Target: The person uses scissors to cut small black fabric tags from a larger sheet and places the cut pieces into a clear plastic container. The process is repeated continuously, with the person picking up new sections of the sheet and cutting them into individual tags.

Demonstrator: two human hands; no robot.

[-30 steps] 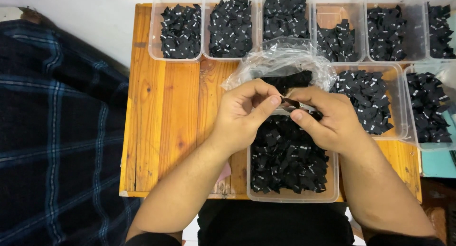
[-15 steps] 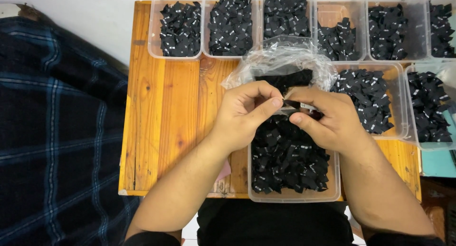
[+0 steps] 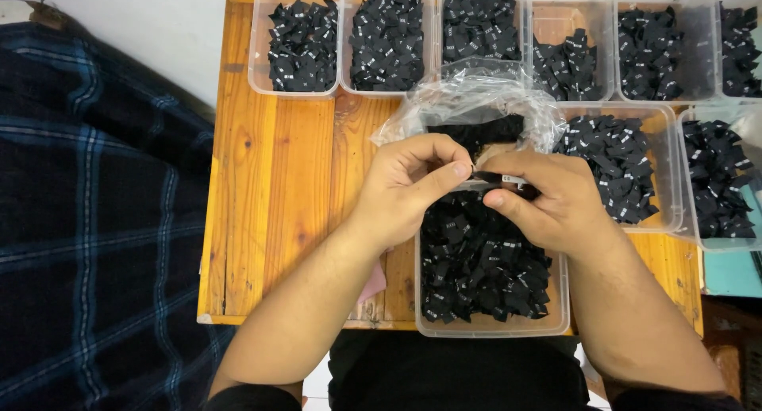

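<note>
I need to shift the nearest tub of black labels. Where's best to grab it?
Grip the clear tub by its near short rim, coming from the table's front edge. That rim is bare and overhangs the edge slightly, while the left hand and right hand cover its far end and a plastic bag crowds behind.

the white marks on the black labels [image 3: 481, 260] were too small to tell, and both hands hid the far end of the near clear tub [image 3: 492, 328] on the wooden table [image 3: 278, 189]. the left hand [image 3: 409, 185] and right hand [image 3: 548, 201] covered most of the small black piece [image 3: 494, 177] pinched between them. the picture's top edge cut off the far row of tubs [image 3: 302, 90], and its right edge cut off the outermost tubs [image 3: 742, 42].
</note>
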